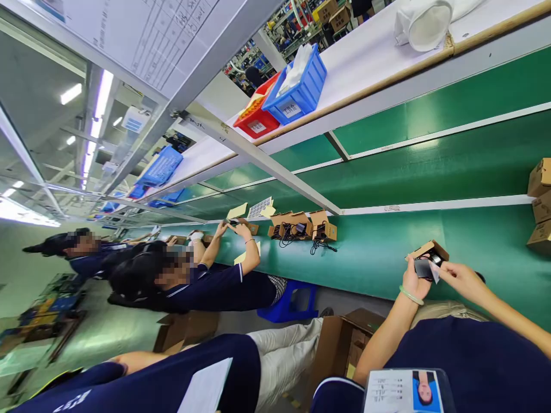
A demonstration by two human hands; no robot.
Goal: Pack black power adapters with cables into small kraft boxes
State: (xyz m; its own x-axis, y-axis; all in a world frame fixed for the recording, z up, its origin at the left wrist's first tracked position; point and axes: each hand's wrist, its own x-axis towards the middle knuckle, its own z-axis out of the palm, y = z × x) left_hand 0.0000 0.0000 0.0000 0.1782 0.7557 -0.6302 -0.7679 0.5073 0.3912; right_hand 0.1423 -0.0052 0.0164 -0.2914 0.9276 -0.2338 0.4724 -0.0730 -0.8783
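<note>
My left hand (414, 282), with a pale green bangle at the wrist, is closed around a small dark flat rectangular device (423, 269). Thumb and fingers of my right hand (460, 278) pinch a thin, pale translucent sheet (434, 272) at the device's right edge. Whether the sheet is still attached to the device cannot be made out. Just behind both hands lies an open small cardboard box (438, 250), with something black and shiny inside, partly hidden by my fingers.
Open boxes with black cables (297, 228) stand left along the green bench (370, 252). Closed cartons (540, 206) are stacked at the right edge. A blue bin (301, 86) and a red bin (257, 117) sit on the shelf above. Co-workers (206, 287) sit to the left.
</note>
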